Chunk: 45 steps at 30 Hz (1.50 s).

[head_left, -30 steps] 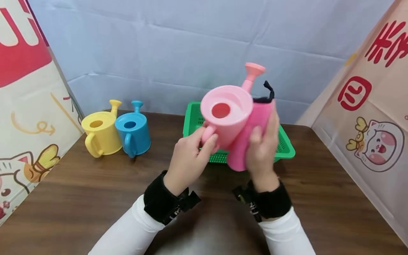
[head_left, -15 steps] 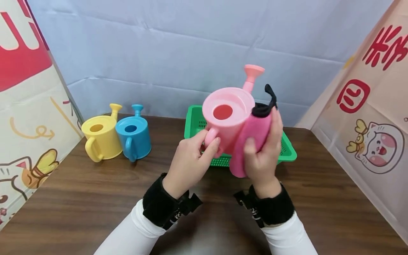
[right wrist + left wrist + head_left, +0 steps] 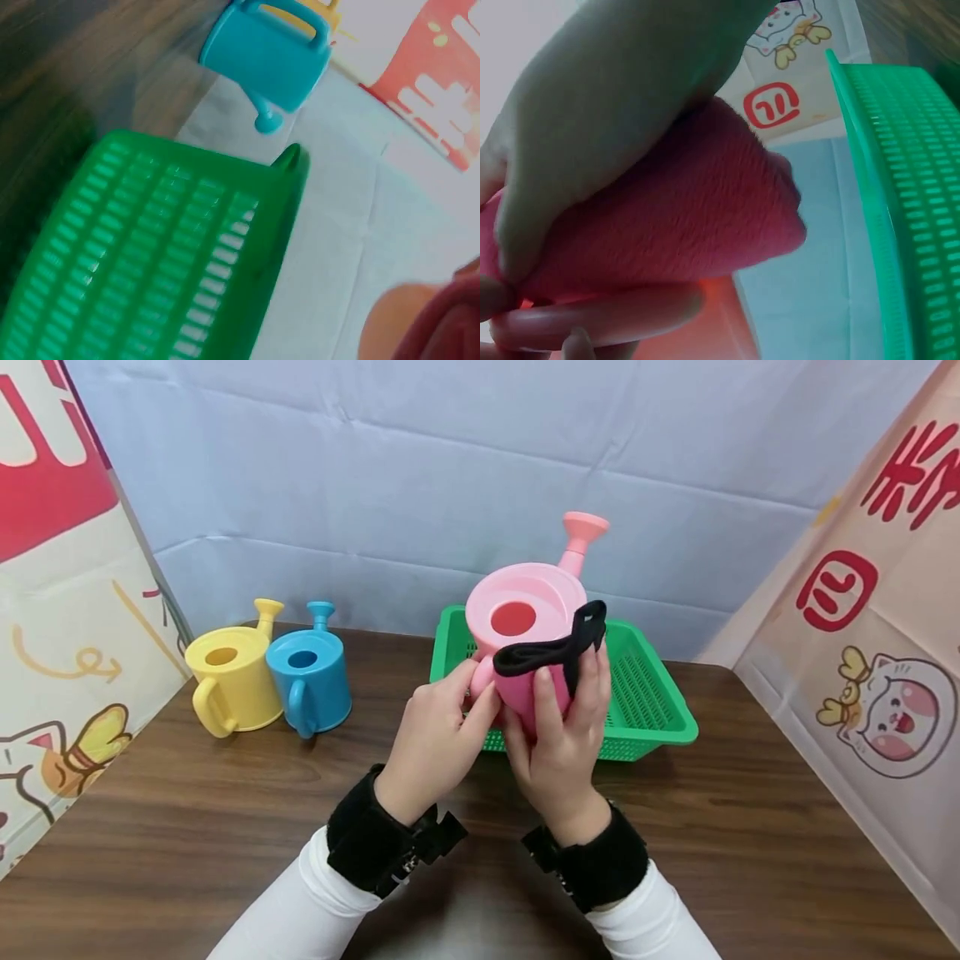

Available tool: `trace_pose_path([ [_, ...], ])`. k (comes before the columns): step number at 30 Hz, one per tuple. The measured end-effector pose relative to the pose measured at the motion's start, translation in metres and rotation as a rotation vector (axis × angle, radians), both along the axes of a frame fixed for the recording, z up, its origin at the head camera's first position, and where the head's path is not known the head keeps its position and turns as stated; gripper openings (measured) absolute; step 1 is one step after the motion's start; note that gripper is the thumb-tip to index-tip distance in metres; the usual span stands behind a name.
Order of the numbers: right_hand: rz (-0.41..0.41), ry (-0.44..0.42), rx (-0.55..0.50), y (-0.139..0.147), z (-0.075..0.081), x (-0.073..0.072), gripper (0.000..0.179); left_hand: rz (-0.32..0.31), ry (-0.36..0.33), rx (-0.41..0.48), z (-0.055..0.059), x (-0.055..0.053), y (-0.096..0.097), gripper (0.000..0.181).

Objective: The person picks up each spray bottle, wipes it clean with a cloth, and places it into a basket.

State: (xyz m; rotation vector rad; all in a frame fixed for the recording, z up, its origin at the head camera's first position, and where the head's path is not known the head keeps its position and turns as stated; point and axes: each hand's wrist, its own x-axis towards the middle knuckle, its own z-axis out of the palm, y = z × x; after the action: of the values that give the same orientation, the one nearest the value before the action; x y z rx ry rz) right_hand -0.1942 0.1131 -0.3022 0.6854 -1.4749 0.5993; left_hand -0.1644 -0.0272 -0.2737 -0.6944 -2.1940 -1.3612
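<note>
My left hand (image 3: pixel 435 727) pinches the handle of a pink watering can (image 3: pixel 540 585), held up with its spout towards the back. In my right hand (image 3: pixel 558 760) is a fuzzy pink cloth (image 3: pixel 682 217) with a black loop strap (image 3: pixel 540 654). The cloth lies against the can near its handle, and the strap overlaps the can's front in the head view. Most of the cloth is hidden behind my right fingers there. Behind and below the can stands a green slotted basket (image 3: pixel 651 697).
To the left, a yellow watering can (image 3: pixel 251 685) and a blue watering can (image 3: pixel 322 681) stand side by side on the brown wooden table (image 3: pixel 247 827). A pale cloth backdrop (image 3: pixel 420 485) hangs behind, with printed panels at both sides.
My right hand has moved left with the cloth, from the can's right side to its front near the handle. The strap now lies across the can, which stays about where it was.
</note>
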Motion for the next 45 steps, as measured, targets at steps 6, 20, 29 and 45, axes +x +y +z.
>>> trace_pose_path([
  [6,0.189,-0.133,-0.164,0.020,0.012,-0.007,0.056,-0.002,0.042,-0.040,0.001,0.001,0.002,0.019],
  [20,0.251,-0.195,-0.207,0.021,0.018,-0.001,0.062,-0.021,0.064,-0.015,0.001,0.003,-0.004,0.015],
  [29,0.021,-0.001,0.040,0.007,0.008,-0.004,0.053,-0.038,-0.022,0.018,0.002,-0.001,-0.004,0.017],
  [45,0.461,-0.444,-0.285,0.047,0.020,-0.005,0.064,-0.084,0.026,-0.036,0.002,0.005,-0.002,0.016],
])
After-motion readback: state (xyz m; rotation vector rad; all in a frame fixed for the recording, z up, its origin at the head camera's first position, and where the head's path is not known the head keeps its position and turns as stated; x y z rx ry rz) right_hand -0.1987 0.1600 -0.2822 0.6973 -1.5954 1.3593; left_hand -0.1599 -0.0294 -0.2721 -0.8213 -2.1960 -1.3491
